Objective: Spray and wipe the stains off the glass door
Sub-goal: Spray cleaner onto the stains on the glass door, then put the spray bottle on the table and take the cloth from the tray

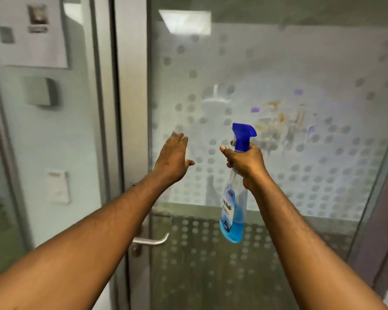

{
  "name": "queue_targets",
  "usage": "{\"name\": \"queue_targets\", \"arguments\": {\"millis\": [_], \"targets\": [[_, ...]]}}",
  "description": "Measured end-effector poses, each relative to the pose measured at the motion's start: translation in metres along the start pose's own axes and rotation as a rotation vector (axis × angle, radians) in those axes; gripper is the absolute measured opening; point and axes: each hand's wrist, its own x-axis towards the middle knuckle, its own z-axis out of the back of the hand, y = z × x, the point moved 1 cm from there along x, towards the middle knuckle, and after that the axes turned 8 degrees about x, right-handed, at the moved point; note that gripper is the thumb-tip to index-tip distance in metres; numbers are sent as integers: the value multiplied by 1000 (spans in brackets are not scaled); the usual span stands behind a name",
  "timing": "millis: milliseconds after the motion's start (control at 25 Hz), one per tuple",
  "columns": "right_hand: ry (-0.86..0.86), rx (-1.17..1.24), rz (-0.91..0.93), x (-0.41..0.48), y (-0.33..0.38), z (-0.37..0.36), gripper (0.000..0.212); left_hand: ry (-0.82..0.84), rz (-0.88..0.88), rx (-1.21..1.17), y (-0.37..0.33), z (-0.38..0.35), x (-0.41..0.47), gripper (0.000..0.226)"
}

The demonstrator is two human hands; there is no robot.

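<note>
Biggest risk I see from here: there's no cloth or wipe anywhere in view, so if the cleaner goes on now it'll probably just run down the glass door [267, 52] and streak before anything can catch it. The stains [276, 124] sit right of centre in the frame, orange-brown smears with a couple of purple blobs, just up and to the right of the bottle's blue trigger head [242, 135]. The nozzle looks aimed roughly that way, but the bottle is tilted, so a sloppy squeeze could mist the clean frosted dots instead. The right hand [244, 163] has its fingers wrapped around the neck of the spray bottle [234, 204], thumb poking out to the left. I can't tell if a finger is actually on the trigger. The left hand [171, 157], left of centre, is spread flat with fingers straight, holding nothing. Its fingertips are blurred, so I can't tell whether it's touching the glass. If it is, that's fresh fingerprints, or a push that swings the door. Only 1 container here: the bottle is clear plastic with blue liquid [232, 231] pooled at the bottom, looks like under half left, and if it tips much further the pickup tube may suck air.
</note>
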Motion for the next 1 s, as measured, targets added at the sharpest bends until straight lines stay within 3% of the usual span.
{"name": "queue_targets", "arguments": {"millis": [160,360,720,1000], "targets": [[124,4,-23,-68,-28,-51,36,320,137,-345,56,32,-97,40],[294,-14,-48,-180,-56,-121,29,514,264,-584,115,79,-240,40],[590,195,-143,-406,-89,-262,32,549,519,-524,229,181,-459,65],[919,340,-191,-546,-85,-372,22,424,770,-541,299,249,-600,70]]}}
